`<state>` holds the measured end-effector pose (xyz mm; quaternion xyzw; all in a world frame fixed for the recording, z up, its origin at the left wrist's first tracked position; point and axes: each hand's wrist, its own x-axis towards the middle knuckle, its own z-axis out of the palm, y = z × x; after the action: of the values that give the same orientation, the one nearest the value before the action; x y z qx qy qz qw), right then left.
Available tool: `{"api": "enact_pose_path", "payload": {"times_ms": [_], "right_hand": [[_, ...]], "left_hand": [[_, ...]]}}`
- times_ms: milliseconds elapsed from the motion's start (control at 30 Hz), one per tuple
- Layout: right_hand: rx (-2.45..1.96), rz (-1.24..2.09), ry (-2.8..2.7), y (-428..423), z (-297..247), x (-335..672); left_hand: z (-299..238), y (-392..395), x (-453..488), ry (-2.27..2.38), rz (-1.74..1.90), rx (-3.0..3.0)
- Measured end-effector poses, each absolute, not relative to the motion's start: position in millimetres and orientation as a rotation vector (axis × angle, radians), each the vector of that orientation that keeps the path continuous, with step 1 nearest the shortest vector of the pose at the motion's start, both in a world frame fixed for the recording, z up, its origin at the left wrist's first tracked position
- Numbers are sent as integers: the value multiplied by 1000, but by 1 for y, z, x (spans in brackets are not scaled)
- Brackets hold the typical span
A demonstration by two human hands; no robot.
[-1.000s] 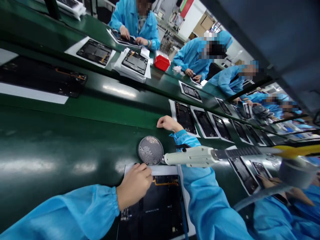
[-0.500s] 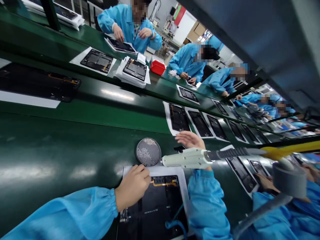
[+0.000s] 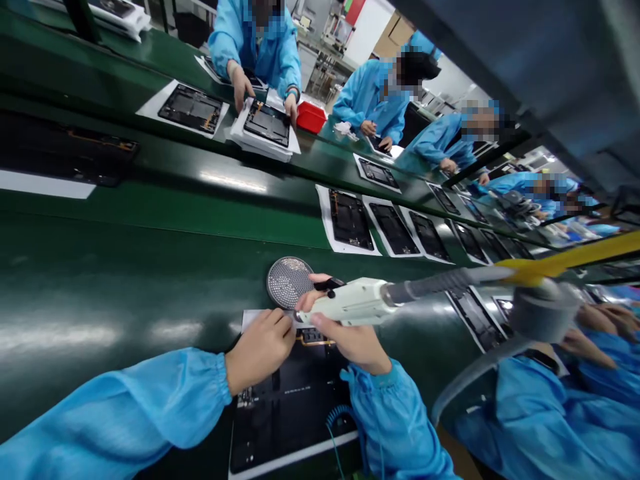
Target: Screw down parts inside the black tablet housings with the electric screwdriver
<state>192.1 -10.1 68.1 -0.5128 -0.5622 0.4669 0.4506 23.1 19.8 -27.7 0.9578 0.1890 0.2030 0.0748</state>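
Note:
An electric screwdriver with a white body lies in my right hand, fingers and thumb wrapped around it. Its tip points left, close to the fingers of my left hand. My left hand is closed over the upper left part of a black tablet housing; whatever its fingers pinch is hidden. An orange flex cable runs along the housing's top, and a white sheet is beneath it. Just beyond both hands sits a round dimpled grey plate. A coiled blue cord hangs by my right sleeve.
Several tablet housings on white sheets line the green bench ahead. Across it, a person handles a stack of housings near a red bin. A grey post and a co-worker's sleeves are at right.
My right hand, earlier open behind the screwdriver, now grips it and has brought it left toward my left hand. The person opposite has reached to the stack of housings.

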Motion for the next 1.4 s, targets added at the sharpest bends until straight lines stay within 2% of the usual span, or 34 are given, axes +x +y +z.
{"api": "enact_pose_path", "payload": {"times_ms": [233,567,1400], "right_hand": [[-1077,813,-995,-14,98,186],[-1013,909,-934,-11,105,175],[-1040,928,-1000,-9,97,173]], "left_hand": [[-22,18,25,617,594,2731],[-11,26,24,626,957,1917],[-11,24,27,578,982,1936]]}}
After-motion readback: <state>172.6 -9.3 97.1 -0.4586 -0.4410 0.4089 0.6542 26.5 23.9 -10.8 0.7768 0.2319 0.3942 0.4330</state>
